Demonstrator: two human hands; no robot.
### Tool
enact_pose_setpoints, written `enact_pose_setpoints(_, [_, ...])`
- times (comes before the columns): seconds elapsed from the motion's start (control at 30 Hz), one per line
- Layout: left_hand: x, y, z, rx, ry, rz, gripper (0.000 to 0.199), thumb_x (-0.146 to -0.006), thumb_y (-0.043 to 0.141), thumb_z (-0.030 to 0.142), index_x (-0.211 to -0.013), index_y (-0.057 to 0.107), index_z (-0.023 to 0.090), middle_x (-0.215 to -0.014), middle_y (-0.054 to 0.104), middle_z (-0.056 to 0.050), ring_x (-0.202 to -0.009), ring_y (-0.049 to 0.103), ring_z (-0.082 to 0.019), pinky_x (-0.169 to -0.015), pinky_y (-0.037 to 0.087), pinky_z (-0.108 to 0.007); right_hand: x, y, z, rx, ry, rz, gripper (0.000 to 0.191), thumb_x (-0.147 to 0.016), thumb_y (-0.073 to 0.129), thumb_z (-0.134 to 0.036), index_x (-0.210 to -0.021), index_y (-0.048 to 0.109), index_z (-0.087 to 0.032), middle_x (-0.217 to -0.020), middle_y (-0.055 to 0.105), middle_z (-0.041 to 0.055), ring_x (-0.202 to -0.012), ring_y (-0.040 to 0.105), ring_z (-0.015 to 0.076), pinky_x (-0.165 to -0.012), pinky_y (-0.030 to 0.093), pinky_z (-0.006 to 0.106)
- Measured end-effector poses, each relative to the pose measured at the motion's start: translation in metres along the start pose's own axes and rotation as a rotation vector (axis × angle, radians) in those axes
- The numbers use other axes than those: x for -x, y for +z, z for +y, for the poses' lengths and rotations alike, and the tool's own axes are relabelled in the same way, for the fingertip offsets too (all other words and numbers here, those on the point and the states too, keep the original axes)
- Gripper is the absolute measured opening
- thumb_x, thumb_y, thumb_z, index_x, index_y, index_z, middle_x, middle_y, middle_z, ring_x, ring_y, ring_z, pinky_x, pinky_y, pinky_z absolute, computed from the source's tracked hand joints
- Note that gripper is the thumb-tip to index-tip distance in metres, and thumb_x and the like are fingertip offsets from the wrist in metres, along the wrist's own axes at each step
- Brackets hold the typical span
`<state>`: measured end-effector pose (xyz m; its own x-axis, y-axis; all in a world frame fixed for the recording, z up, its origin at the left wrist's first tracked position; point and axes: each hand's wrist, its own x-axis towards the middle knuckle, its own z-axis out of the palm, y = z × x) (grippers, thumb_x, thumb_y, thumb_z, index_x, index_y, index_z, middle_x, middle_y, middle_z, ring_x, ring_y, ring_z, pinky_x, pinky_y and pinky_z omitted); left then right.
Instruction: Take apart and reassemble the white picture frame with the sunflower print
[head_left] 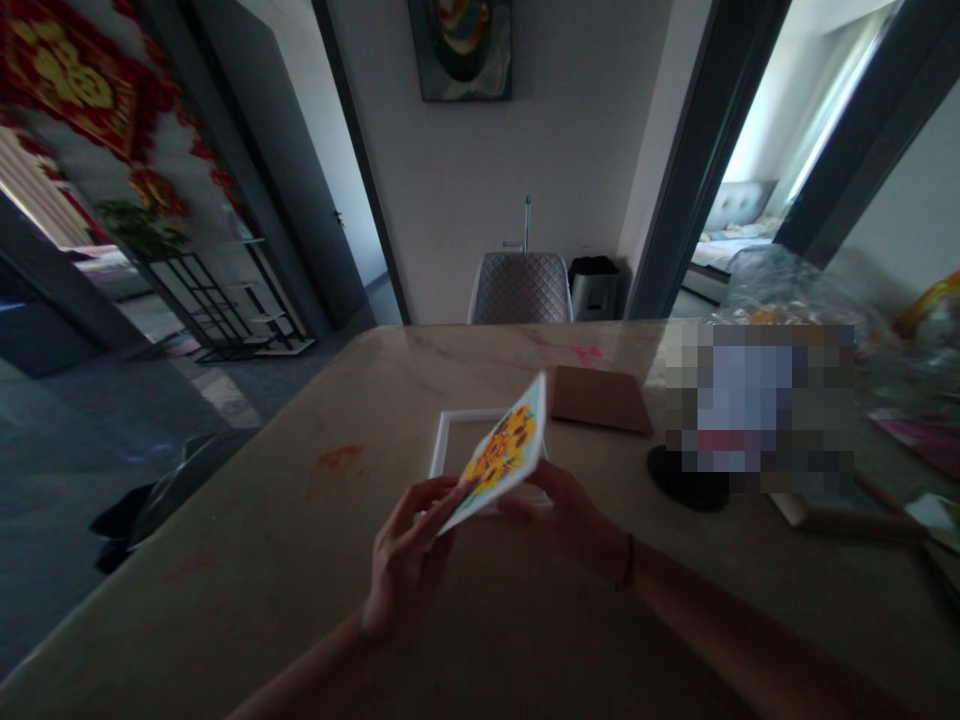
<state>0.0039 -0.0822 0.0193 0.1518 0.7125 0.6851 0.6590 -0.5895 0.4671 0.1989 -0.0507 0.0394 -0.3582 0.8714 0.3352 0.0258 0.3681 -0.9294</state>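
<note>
While the light's pretty dim here, you can make out a lot: far left there's a red and gold wall hanging [67, 80] above a black metal shelf [225, 300], and a dark bag [180, 490] sits on the floor by the table edge. On the stone-look table [225, 560] there's a reddish smear [335, 460], which is the first thing I'd worry about, since a slip could land the art on it if it's wet or sticky (can't tell from here).

Moving right, the left hand [405, 555] is pinching the lower-left edge of a sunflower art card [502, 450], and the right hand [570, 515], with a dark band on its wrist, grips the card's right edge from below. Neither hand is clenched or letting go. The card is tilted steeply and seems slightly bowed between them, so too much squeeze could crease it. It's above a white square frame [457, 435] lying flat on the table, and a careless dip could catch a corner on the frame's rim. I can't tell if the card touches the frame.

Just past that is a brown cardboard square [600, 398], close enough to get bumped. Further right are a round black object [686, 480], a blurred-out patch, crinkly clear plastic [795, 290] and a wooden-edged board [840, 515], all crowding that side if the right elbow swings out.
</note>
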Motion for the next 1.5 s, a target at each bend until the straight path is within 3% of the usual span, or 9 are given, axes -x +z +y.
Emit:
enact_pose_setpoints(0.13, [0.0, -0.002, 0.004, -0.094, 0.158, -0.06, 0.041, -0.083, 0.045, 0.015, -0.121, 0.051, 0.031, -0.117, 0.057, -0.008, -0.095, 0.059, -0.018, -0.077, 0.049, -0.031, 0.004, 0.006, -0.011, -0.07, 0.0, -0.082, 0.038, -0.068, 0.067, -0.032, -0.105, 0.061, -0.027, -0.114, 0.061, 0.0036, -0.106, 0.056, 0.0216, -0.095, 0.042, 0.04])
enact_pose_setpoints(0.4, [-0.003, 0.001, 0.005, -0.256, 0.304, -0.127, 0.043, -0.083, 0.045, 0.017, -0.125, 0.046, 0.028, -0.126, 0.052, -0.01, -0.109, 0.053, -0.023, -0.085, 0.046, -0.039, 0.009, 0.014, -0.016, -0.149, 0.0, -0.138, 0.048, -0.07, 0.065, -0.029, -0.116, 0.054, -0.028, -0.123, 0.056, 0.0028, -0.116, 0.048, 0.0206, -0.102, 0.035, 0.039])
enact_pose_setpoints(0.6, [-0.004, 0.0, 0.005, -0.304, 0.296, -0.211, 0.05, -0.082, 0.048, 0.03, -0.131, 0.039, 0.023, -0.134, 0.044, -0.012, -0.121, 0.042, -0.027, -0.096, 0.036, -0.045, 0.002, 0.01, -0.01, -0.234, 0.138, 0.122, 0.028, -0.079, 0.051, -0.039, -0.099, 0.062, -0.022, -0.098, 0.066, 0.0035, -0.096, 0.059, 0.0215, -0.086, 0.046, 0.034])
enact_pose_setpoints(0.73, [-0.007, 0.001, -0.002, -0.282, 0.144, -0.155, 0.046, -0.084, 0.045, 0.027, -0.129, 0.04, 0.022, -0.135, 0.043, -0.012, -0.124, 0.038, -0.026, -0.099, 0.032, -0.046, -0.005, 0.001, -0.011, -0.239, 0.168, 0.251, 0.024, -0.075, 0.054, -0.04, -0.087, 0.062, -0.021, -0.084, 0.067, 0.0023, -0.087, 0.06, 0.0204, -0.077, 0.047, 0.03])
enact_pose_setpoints(0.87, [-0.009, 0.005, -0.011, -0.153, -0.151, -0.063, 0.046, -0.084, 0.044, 0.034, -0.128, 0.04, 0.02, -0.131, 0.047, -0.013, -0.119, 0.044, -0.025, -0.093, 0.039, -0.044, -0.007, -0.004, -0.008, -0.321, 0.201, 0.234, 0.021, -0.071, 0.056, -0.037, -0.085, 0.062, -0.021, -0.083, 0.067, 0.0018, -0.084, 0.059, 0.02, -0.074, 0.047, 0.031])
enact_pose_setpoints(1.03, [-0.013, 0.006, -0.016, 0.064, -0.457, 0.009, 0.049, -0.079, 0.049, 0.045, -0.12, 0.048, 0.018, -0.093, 0.065, -0.006, -0.086, 0.062, -0.02, -0.075, 0.048, -0.032, -0.008, -0.009, -0.002, -0.327, 0.196, 0.25, 0.019, -0.07, 0.057, -0.036, -0.08, 0.063, -0.021, -0.082, 0.067, 0.0009, -0.081, 0.059, 0.019, -0.072, 0.047, 0.03])
enact_pose_setpoints(1.2, [-0.017, 0.005, -0.022, 0.188, -0.627, 0.169, 0.039, -0.069, 0.059, 0.049, -0.089, 0.063, 0.016, -0.06, 0.058, 0.002, -0.057, 0.056, -0.012, -0.053, 0.044, -0.02, -0.011, -0.015, 0.005, -0.229, 0.181, 0.295, 0.019, -0.073, 0.054, -0.036, -0.081, 0.062, -0.02, -0.078, 0.066, 0.0009, -0.079, 0.058, 0.0196, -0.07, 0.046, 0.03])
enact_pose_setpoints(1.4, [-0.017, 0.01, -0.029, 0.363, -0.746, 0.172, 0.039, -0.062, 0.064, 0.049, -0.082, 0.065, 0.015, -0.06, 0.061, 0.0, -0.052, 0.054, -0.011, -0.048, 0.042, -0.019, -0.015, -0.02, 0.022, -0.092, 0.181, 0.396, 0.03, -0.073, 0.057, -0.04, -0.095, 0.053, -0.02, -0.08, 0.065, 0.0038, -0.075, 0.06, 0.0198, -0.065, 0.046, 0.03])
enact_pose_setpoints(1.5, [-0.017, 0.011, -0.031, 0.357, -0.755, 0.182, 0.037, -0.063, 0.064, 0.047, -0.081, 0.065, 0.015, -0.061, 0.063, -0.001, -0.055, 0.057, -0.012, -0.051, 0.044, -0.02, -0.016, -0.023, 0.031, 0.012, 0.173, 0.42, 0.03, -0.072, 0.059, -0.043, -0.089, 0.053, -0.02, -0.078, 0.064, 0.005, -0.07, 0.059, 0.0189, -0.062, 0.044, 0.03])
